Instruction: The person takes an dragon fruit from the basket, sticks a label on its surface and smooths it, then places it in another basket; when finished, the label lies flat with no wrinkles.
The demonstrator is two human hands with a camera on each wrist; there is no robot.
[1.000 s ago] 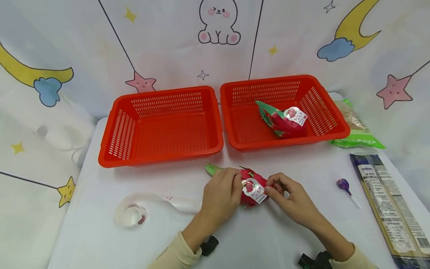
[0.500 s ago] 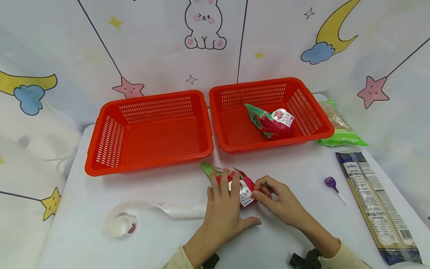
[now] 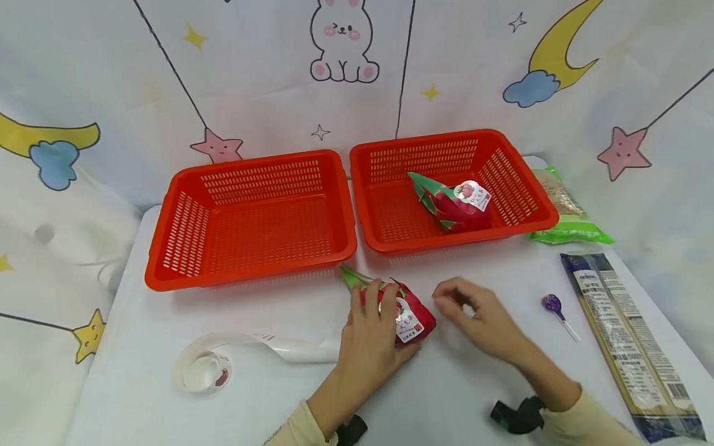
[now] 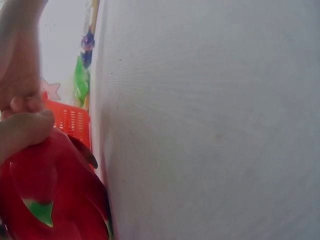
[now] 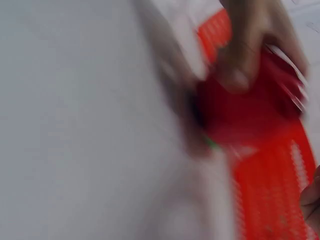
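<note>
On the white table lies a red dragon fruit [image 3: 415,316] with green leaf tips and a white sticker [image 3: 408,321]. My left hand [image 3: 369,337] holds it, fingers over its top and thumb along the near side; the right wrist view, though blurred, shows that grip. My right hand [image 3: 484,322] is just off the fruit's right end, fingers loosely curled, with nothing visible between them. A roll of stickers [image 3: 203,371] sits to the left, its white backing strip [image 3: 301,350] reaching toward my left wrist. Another stickered dragon fruit [image 3: 457,207] lies in the right-hand red basket [image 3: 385,238].
A second red basket [image 3: 251,272] stands at the back left, beside the first. Toward the right are a purple lollipop [image 3: 552,303], a long flat package [image 3: 630,347] and a green-edged bag [image 3: 571,217]. A printed cloth hangs behind.
My left hand first lifted its fingers and spread them over the fruit, then settled round it. My right hand has come off the sticker's edge and drawn slightly rightward.
</note>
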